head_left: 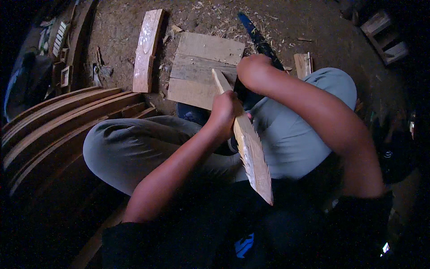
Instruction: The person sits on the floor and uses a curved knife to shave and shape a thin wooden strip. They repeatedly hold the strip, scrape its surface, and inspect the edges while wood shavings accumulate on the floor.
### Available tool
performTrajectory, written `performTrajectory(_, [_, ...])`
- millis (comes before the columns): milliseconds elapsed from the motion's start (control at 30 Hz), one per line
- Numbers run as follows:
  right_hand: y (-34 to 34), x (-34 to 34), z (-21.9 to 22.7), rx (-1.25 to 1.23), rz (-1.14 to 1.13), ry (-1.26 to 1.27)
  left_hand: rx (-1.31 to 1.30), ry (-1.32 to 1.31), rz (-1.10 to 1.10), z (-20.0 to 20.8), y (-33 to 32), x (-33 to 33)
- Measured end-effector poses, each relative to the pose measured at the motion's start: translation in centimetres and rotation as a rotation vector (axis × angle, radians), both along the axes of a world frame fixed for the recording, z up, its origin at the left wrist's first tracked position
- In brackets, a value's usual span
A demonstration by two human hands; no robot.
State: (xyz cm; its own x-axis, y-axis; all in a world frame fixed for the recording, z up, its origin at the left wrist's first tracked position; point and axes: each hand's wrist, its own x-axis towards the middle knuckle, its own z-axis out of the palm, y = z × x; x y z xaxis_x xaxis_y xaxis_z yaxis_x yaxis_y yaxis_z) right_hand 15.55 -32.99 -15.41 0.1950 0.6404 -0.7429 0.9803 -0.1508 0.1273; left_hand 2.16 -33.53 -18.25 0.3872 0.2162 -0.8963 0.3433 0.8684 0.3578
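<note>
My left hand (225, 107) is closed around a long strip of wood (253, 152) held slantwise over my lap. Both ends of the strip taper, and splinters stand up along its edges near my body. My right hand (255, 71) is bent into a fist just beyond it, close to the strip's far end; what its fingers hold is hidden. A long dark blade-like piece (260, 36) shows beyond that fist and passes behind the wrist; I cannot tell whether the hand grips it. Under the strip's far end lies a square board of planks (197, 67).
A pale plank (148, 51) lies left of the board. Several long, curved-looking timbers (67, 116) are stacked at the left. A small wood offcut (303, 64) sits by my right knee, and a wooden frame (384, 38) stands far right. Wood shavings (219, 18) litter the dirt floor.
</note>
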Motion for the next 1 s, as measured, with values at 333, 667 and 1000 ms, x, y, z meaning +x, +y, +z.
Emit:
performTrajectory(333, [-1.3, -1.7, 1.0, 0.030, -0.054, 0.023, 0.026, -0.004, -0.017, -1.0, -0.1, -0.2])
performTrajectory(667, [0.2, -0.8, -0.6, -0.111, 0.064, -0.003, 0.034, -0.002, 0.012, -0.4, -0.2, -0.1])
performTrajectory(1000, [-0.9, -1.1, 1.8, -0.020, -0.016, 0.065, 0.011, 0.050, 0.049, 0.4, -0.1, -0.1])
